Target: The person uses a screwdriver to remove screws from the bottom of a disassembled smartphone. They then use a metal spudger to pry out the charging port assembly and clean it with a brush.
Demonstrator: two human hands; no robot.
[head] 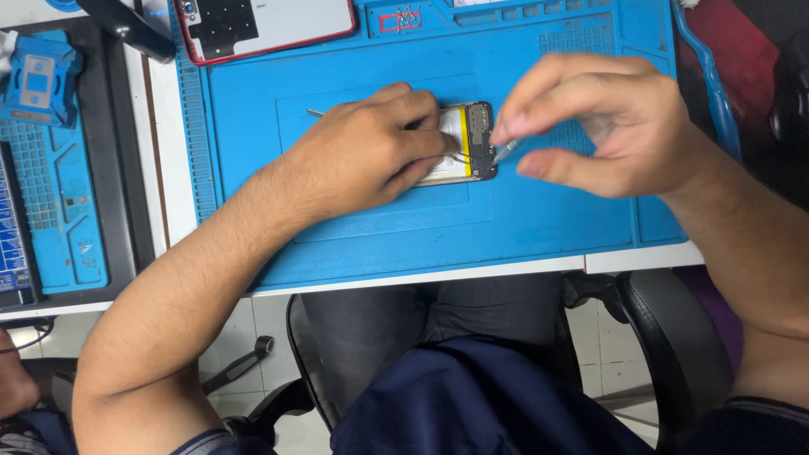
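An opened smartphone with its back cover off lies flat on the blue silicone repair mat that covers the white surface, between the two hands and mostly hidden under the left one. What shows of it is a pale battery panel with a yellow strip running across it, and at the end toward the right hand a small dark circuit board with metal parts on it. A thin dark wire loops over the pale panel just beside the left fingertips.

The left hand rests palm down on the phone, fingers curled and pressing on its body to pin it to the mat. A thin metal tool tip sticks out from beyond the left hand's knuckles; how it is held I cannot tell.

The right hand hovers just beside the board end of the phone, thumb and forefinger pinched together on a slim silvery tool whose tip points at the dark board. The hand is blurred, so the exact contact is unclear.

Beyond the left hand, at the mat's far edge, lies a red-framed phone shell with a white and black inside. Well to the left of the left hand sits a second blue mat with small blue fixtures.
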